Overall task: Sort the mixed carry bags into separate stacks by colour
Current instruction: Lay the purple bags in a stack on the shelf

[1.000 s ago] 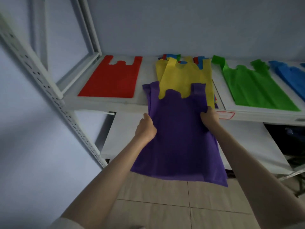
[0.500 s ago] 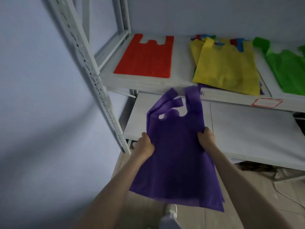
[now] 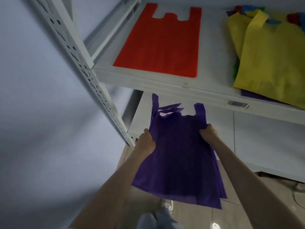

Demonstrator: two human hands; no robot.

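Since the earlier frames the purple bag (image 3: 179,156) has come off the upper shelf (image 3: 165,83) and down in front of the lower shelf (image 3: 264,138), and the view has swung down and left, so the green and blue bags have dropped out of the right side. The left hand (image 3: 146,142) pinches the bag's left edge and the right hand (image 3: 208,133) bunches its right edge in closed fingers; both sit just below the handles, which point up toward the middle of the frame, one of them folded over. The bag hangs slack between the hands, its bottom hem low in the frame above a tiled floor (image 3: 189,215). On the upper shelf, a white board, a red bag (image 3: 161,43) lies flat at upper centre, and a yellow bag (image 3: 270,60) tops the mixed pile at upper right, with purple, green, blue and red edges showing beneath it. A barcode label (image 3: 237,104) sticks to that shelf's front lip. A perforated white post (image 3: 85,70) runs diagonally down from the upper left, against a pale wall (image 3: 41,129) that fills the left side. The lower shelf is a bare white board behind the bag.
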